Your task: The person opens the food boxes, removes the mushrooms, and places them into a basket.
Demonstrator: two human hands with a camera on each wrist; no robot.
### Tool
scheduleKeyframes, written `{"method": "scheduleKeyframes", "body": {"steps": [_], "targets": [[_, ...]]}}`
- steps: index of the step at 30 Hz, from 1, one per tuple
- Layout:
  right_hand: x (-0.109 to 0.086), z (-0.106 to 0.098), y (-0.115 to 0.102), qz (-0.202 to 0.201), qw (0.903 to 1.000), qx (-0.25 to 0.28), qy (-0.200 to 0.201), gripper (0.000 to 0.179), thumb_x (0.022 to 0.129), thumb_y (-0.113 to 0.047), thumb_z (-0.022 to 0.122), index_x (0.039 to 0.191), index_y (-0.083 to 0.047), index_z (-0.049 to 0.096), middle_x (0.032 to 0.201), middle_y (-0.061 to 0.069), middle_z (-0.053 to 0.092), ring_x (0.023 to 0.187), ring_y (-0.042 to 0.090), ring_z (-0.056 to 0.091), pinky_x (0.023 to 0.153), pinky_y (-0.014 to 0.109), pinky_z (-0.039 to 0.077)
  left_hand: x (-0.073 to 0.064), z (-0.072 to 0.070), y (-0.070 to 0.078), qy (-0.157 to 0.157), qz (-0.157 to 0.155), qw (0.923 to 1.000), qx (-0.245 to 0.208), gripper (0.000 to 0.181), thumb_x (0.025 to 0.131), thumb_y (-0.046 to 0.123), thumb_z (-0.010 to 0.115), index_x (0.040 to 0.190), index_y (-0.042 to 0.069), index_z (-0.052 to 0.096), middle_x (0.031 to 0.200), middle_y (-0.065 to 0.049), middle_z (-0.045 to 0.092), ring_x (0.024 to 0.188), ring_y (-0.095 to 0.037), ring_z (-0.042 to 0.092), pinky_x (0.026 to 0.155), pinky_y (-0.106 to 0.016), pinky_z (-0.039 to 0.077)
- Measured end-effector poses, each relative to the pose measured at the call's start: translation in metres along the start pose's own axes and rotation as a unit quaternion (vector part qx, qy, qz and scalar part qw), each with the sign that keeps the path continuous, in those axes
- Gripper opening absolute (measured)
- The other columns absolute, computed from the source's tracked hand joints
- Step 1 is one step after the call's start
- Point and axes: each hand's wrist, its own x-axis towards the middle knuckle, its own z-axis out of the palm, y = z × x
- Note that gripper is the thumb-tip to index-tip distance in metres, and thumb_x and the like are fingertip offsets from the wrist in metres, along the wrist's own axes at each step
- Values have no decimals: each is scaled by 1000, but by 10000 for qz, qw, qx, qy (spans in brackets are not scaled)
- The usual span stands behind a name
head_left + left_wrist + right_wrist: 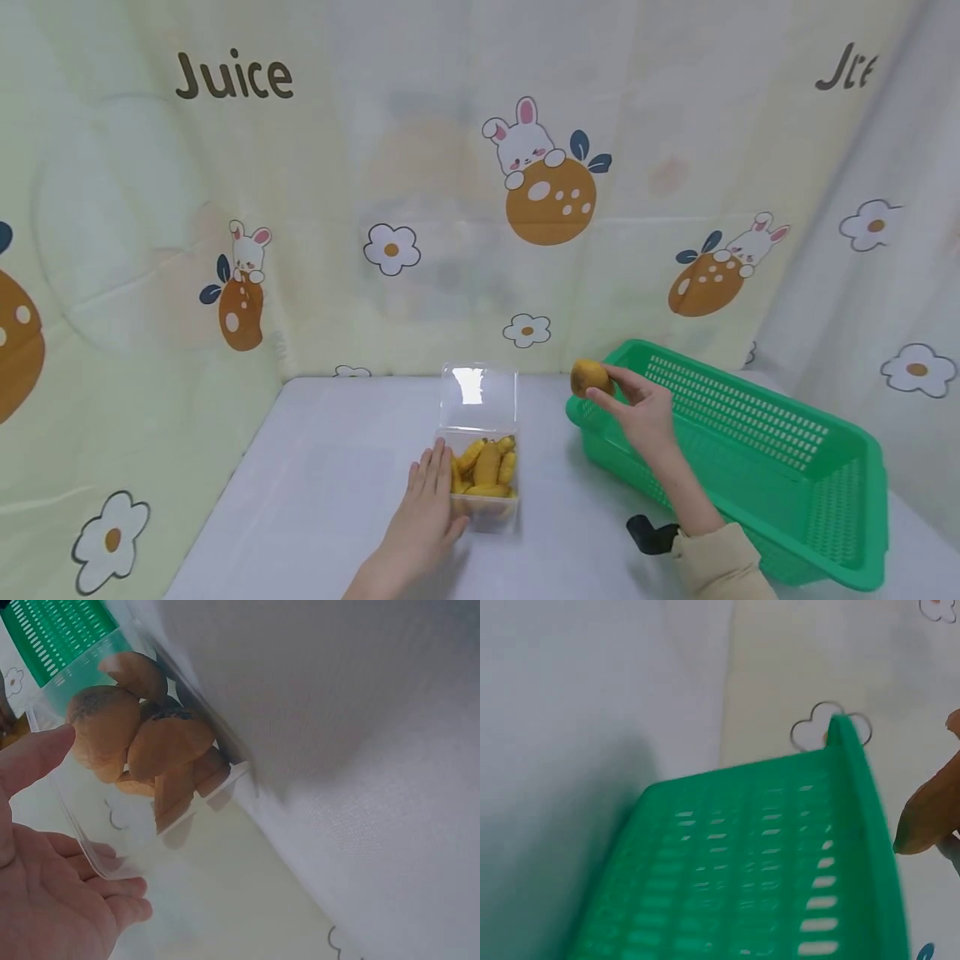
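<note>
My left hand lies along the left side of a small clear plastic box, its fingers extended against the wall. Several small yellow, banana-like fruits fill the box, and its clear lid stands raised at the back. In the left wrist view, the thumb and fingers of that hand lie around one end of the box. Thumb and fingertips of my right hand pinch a round orange-yellow fruit with a dark patch, held up over the near left end of a green basket.
The long, slotted green basket takes up the right side of the white-covered table. Behind the table hangs a printed curtain. A black piece sits at my right wrist by the sleeve.
</note>
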Motion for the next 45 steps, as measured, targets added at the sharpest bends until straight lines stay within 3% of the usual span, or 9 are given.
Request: {"method": "scheduleKeyframes", "body": {"steps": [6, 10, 12, 17, 19, 24, 31, 41, 45], "targets": [[-4, -12, 13, 503, 9953, -800, -192, 48, 80, -17, 73, 118, 8, 58, 117, 19, 59, 119, 28, 49, 94, 30, 41, 0, -1, -1, -134, -58, 9999, -18, 83, 85, 27, 64, 140, -14, 18, 148, -29, 11, 135, -40, 12, 108, -49, 14], [-6, -15, 21, 669, 9901, -1206, -255, 45, 80, -19, 73, 116, 6, 61, 113, 18, 62, 111, 28, 54, 91, 34, 45, 0, 1, -1, -164, -64, 9998, -13, 83, 86, 28, 64, 140, -14, 17, 148, -28, 10, 135, -39, 11, 108, -48, 13], [-6, -16, 25, 739, 9877, -1345, -292, 44, 80, -20, 73, 114, 5, 62, 110, 18, 63, 106, 27, 57, 86, 29, 48, 1, 1, -1, -153, -69, 9999, -11, 83, 86, 28, 64, 140, -14, 17, 148, -28, 11, 136, -39, 11, 108, -48, 13], [-6, -19, 31, 952, 9851, -1377, -401, 46, 80, -24, 73, 115, 6, 62, 109, 19, 63, 101, 28, 58, 74, 14, 47, 1, 2, 0, -124, -81, 9999, 15, 84, 85, 28, 65, 140, -13, 17, 148, -28, 11, 135, -38, 11, 108, -48, 13], [-6, -19, 32, 1034, 9847, -1337, -419, 47, 81, -24, 72, 115, 5, 61, 109, 19, 63, 100, 28, 57, 72, 14, 47, 1, 2, -1, -109, -79, 9999, 37, 84, 85, 28, 65, 140, -13, 17, 148, -28, 11, 135, -38, 12, 108, -48, 13], [-6, -18, 35, 1199, 9843, -1201, -483, 44, 80, -25, 73, 116, -2, 63, 114, 13, 62, 110, 24, 53, 80, 17, 46, 1, 2, -1, -98, -86, 9999, 27, 84, 85, 28, 65, 140, -13, 17, 148, -28, 11, 135, -39, 12, 108, -48, 14], [-6, -17, 30, 867, 9921, -773, -482, 40, 81, -18, 72, 117, -3, 62, 116, 11, 62, 119, 25, 48, 97, 37, 40, 0, 1, -1, -66, -91, 9999, -38, 84, 84, 27, 66, 140, -14, 19, 148, -28, 12, 135, -39, 13, 108, -49, 14], [-4, -10, 17, 617, 9942, -611, -637, 42, 81, -23, 72, 119, -6, 62, 119, 12, 60, 122, 20, 46, 101, 35, 35, -1, -1, -1, -50, -94, 9999, -19, 84, 84, 26, 66, 140, -14, 19, 148, -28, 12, 135, -39, 13, 108, -49, 14], [-4, -4, 11, 416, 9951, -440, -787, 40, 82, -18, 71, 119, -7, 62, 119, 12, 61, 124, 20, 44, 102, 36, 33, -1, -2, -1, -58, -94, 9999, -6, 83, 84, 26, 66, 140, -13, 19, 148, -28, 11, 135, -39, 13, 108, -49, 14]]}}
